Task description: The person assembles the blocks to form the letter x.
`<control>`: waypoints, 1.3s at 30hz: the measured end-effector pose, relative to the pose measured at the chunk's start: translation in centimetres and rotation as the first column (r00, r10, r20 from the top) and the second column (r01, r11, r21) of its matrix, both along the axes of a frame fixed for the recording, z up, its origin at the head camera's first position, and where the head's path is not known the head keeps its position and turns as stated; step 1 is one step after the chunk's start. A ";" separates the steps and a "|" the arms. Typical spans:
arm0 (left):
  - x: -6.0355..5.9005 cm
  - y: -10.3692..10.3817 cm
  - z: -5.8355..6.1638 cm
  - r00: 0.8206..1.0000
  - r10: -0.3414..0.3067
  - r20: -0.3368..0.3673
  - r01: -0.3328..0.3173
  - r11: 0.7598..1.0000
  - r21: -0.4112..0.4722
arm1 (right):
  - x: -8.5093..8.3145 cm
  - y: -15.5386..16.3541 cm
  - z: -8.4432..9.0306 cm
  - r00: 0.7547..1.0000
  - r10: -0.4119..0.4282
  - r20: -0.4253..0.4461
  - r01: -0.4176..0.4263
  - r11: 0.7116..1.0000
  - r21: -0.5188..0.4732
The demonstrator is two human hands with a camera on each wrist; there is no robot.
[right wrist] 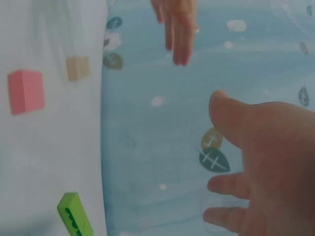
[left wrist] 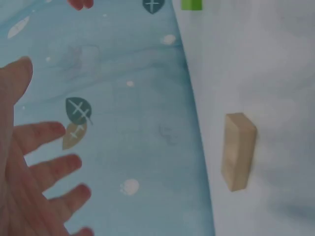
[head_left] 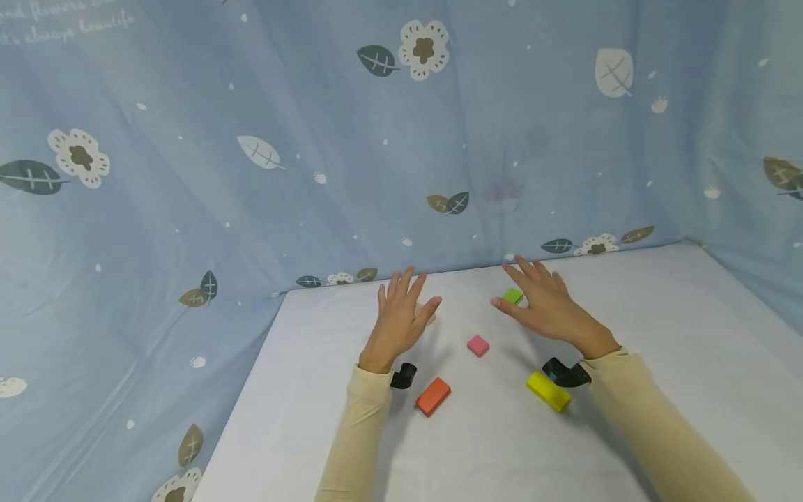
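Both hands spread, holding nothing; left hand [head_left: 401, 314] over tan block [left wrist: 237, 150], right hand [head_left: 546, 303] over green block [head_left: 513, 295], far side of worktop [head_left: 659, 335]; blocks look light, rigid; pinch the long sides

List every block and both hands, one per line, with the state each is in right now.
left hand: open, fingers spread, above the table, holding nothing
right hand: open, fingers spread, holding nothing
tan block: on the table, under the left hand, free
green block: flat on the table, beside the right hand's fingers
pink block: flat, between the hands, untouched
orange block: flat, untouched
yellow block: flat, near the right wrist, untouched
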State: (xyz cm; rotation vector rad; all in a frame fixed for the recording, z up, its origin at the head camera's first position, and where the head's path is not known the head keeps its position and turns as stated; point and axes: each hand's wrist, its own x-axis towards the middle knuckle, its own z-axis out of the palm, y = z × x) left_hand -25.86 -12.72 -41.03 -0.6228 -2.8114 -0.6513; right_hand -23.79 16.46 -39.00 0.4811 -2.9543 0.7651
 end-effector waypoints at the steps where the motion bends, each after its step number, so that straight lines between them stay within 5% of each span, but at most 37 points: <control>1: 0.0 0.0 0.2 1.000 -0.022 0.001 0.021 1.000 0.010 | 0.1 0.0 0.1 1.000 0.007 -0.010 -0.008 1.000 -0.019; 8: -0.3 -0.2 1.1 0.988 -0.153 -0.005 0.153 0.984 0.097 | 1.3 0.7 0.7 0.999 0.026 -0.026 -0.030 0.984 -0.173; 20: -1.3 0.0 1.1 0.952 -0.266 0.150 0.239 0.955 0.178 | 3.0 1.7 1.1 0.988 0.008 -0.155 -0.049 0.963 -0.266; 30: -1.5 -0.1 0.6 0.925 -0.314 0.215 0.271 0.940 0.206 | 4.6 2.9 0.0 0.992 0.025 -0.125 -0.058 0.962 -0.268; 39: -2.1 0.1 -0.3 0.885 -0.367 0.286 0.293 0.917 0.271 | 5.4 4.1 -1.4 0.999 0.036 -0.011 -0.038 0.970 -0.239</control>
